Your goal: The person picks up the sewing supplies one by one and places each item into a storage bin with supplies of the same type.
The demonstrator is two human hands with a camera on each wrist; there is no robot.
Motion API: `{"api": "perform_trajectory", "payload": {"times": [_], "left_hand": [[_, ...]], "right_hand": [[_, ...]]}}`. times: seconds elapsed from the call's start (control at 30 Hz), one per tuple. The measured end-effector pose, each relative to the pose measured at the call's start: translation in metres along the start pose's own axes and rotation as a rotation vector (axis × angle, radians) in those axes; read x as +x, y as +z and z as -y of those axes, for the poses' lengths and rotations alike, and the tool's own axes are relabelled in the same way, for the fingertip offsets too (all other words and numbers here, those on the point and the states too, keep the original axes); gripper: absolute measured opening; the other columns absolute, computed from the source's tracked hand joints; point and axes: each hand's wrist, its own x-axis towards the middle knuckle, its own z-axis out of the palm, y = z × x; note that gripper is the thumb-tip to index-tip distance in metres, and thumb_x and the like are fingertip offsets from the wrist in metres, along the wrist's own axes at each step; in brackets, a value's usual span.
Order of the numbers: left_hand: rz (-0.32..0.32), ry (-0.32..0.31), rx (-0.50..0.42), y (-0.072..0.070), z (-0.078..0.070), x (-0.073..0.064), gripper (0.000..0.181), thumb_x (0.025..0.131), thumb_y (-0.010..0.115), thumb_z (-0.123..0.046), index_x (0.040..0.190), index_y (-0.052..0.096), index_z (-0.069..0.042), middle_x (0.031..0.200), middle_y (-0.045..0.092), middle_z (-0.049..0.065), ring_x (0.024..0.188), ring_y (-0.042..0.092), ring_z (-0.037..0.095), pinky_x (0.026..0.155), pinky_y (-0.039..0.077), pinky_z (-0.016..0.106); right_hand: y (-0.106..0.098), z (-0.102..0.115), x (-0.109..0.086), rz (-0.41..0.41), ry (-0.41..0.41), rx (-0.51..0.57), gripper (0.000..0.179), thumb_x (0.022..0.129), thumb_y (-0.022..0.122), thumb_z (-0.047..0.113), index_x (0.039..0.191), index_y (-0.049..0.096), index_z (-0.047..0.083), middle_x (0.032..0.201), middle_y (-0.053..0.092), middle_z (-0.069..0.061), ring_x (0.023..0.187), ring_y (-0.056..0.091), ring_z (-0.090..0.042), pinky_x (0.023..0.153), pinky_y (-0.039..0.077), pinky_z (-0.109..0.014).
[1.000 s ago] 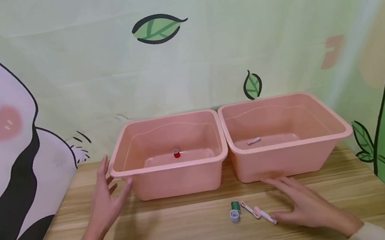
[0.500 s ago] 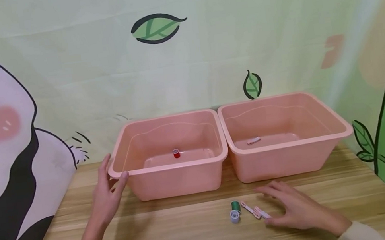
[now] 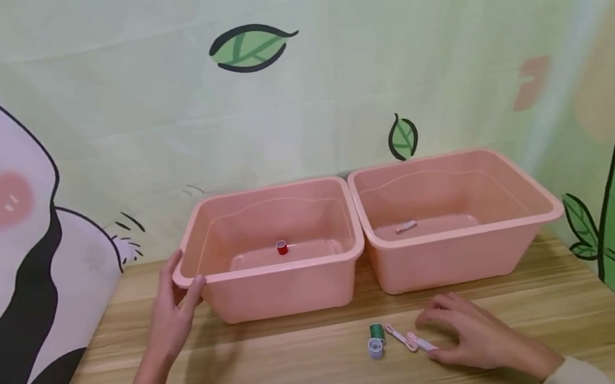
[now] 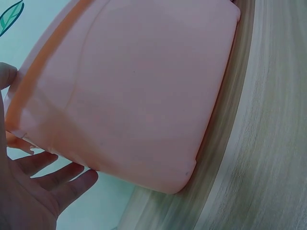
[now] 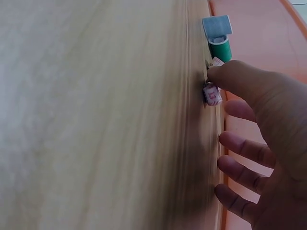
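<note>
My left hand (image 3: 171, 314) touches the near-left corner of the left pink bin (image 3: 282, 294), its thumb at the front rim. Fairly straight, spread fingers lie along the bin's side in the left wrist view. Over the wood table, my right hand (image 3: 471, 332) hovers with parted fingers. Its thumb tip is at the end of one small folded pink-and-white strip (image 3: 420, 341); whether it touches cannot be told. A second such strip (image 3: 400, 337) lies against the first. Just left are a green thread spool (image 3: 377, 332) and a pale grey spool (image 3: 375, 348).
A red spool (image 3: 282, 247) stands inside the left bin. Another folded strip (image 3: 406, 226) lies inside the right pink bin (image 3: 454, 260). The bins stand side by side at the back of the wooden table (image 3: 284, 374), against a printed cloth (image 3: 329, 87).
My right hand has moved left and slightly down, bringing its thumb over the nearer strip's end. My left hand has come against the left bin's corner.
</note>
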Motion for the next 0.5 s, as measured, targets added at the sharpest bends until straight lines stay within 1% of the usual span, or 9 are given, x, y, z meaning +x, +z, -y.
{"api": "perform_trajectory", "payload": {"times": [0.03, 0.07, 0.17, 0.27, 0.33, 0.5], "left_hand": [[-0.001, 0.001, -0.004, 0.0, 0.0003, 0.0001, 0.07, 0.107, 0.055, -0.032, 0.165, 0.016, -0.024, 0.163, 0.032, 0.019, 0.133, 0.052, 0.042, 0.088, 0.055, 0.021], [-0.001, 0.0, -0.008, 0.0001, 0.0005, 0.0002, 0.07, 0.107, 0.055, -0.033, 0.165, 0.016, -0.024, 0.163, 0.032, 0.019, 0.134, 0.051, 0.041, 0.088, 0.055, 0.021], [-0.003, -0.002, -0.015, 0.0003, 0.0007, 0.0003, 0.07, 0.107, 0.055, -0.035, 0.165, 0.016, -0.025, 0.163, 0.032, 0.018, 0.134, 0.051, 0.04, 0.089, 0.056, 0.023], [-0.006, -0.007, -0.017, 0.0006, 0.0005, 0.0, 0.071, 0.107, 0.054, -0.036, 0.165, 0.016, -0.025, 0.164, 0.031, 0.017, 0.134, 0.051, 0.039, 0.089, 0.056, 0.024], [-0.009, -0.011, -0.02, 0.001, 0.0001, -0.0003, 0.071, 0.107, 0.055, -0.037, 0.165, 0.016, -0.025, 0.164, 0.032, 0.016, 0.134, 0.052, 0.038, 0.089, 0.056, 0.023], [-0.014, -0.015, -0.026, 0.0017, -0.0001, -0.0001, 0.073, 0.106, 0.056, -0.038, 0.165, 0.016, -0.025, 0.163, 0.033, 0.014, 0.133, 0.052, 0.037, 0.09, 0.057, 0.027]], "right_hand": [[0.0005, -0.0009, -0.0001, -0.012, -0.012, -0.002, 0.038, 0.079, 0.087, 0.041, 0.112, 0.073, 0.03, 0.112, 0.058, 0.017, 0.107, 0.056, -0.01, 0.089, 0.054, -0.043], [0.001, -0.0019, -0.0001, -0.024, -0.024, -0.001, 0.036, 0.078, 0.088, 0.039, 0.11, 0.073, 0.031, 0.112, 0.058, 0.018, 0.105, 0.055, -0.01, 0.088, 0.054, -0.043], [0.0021, -0.0045, 0.0001, -0.052, -0.056, 0.004, 0.028, 0.077, 0.089, 0.035, 0.099, 0.072, 0.033, 0.11, 0.058, 0.018, 0.102, 0.053, -0.008, 0.085, 0.052, -0.039], [0.0025, -0.0061, 0.0007, -0.061, -0.07, 0.014, 0.025, 0.077, 0.088, 0.031, 0.091, 0.068, 0.036, 0.108, 0.058, 0.018, 0.099, 0.051, -0.007, 0.082, 0.051, -0.036], [0.0024, -0.0062, 0.001, -0.062, -0.073, 0.018, 0.025, 0.078, 0.088, 0.03, 0.088, 0.066, 0.038, 0.107, 0.058, 0.018, 0.098, 0.051, -0.007, 0.082, 0.05, -0.035], [0.0023, -0.0062, 0.0014, -0.072, -0.072, 0.024, 0.027, 0.078, 0.088, 0.027, 0.085, 0.065, 0.038, 0.106, 0.059, 0.017, 0.097, 0.051, -0.007, 0.081, 0.05, -0.035]]}}
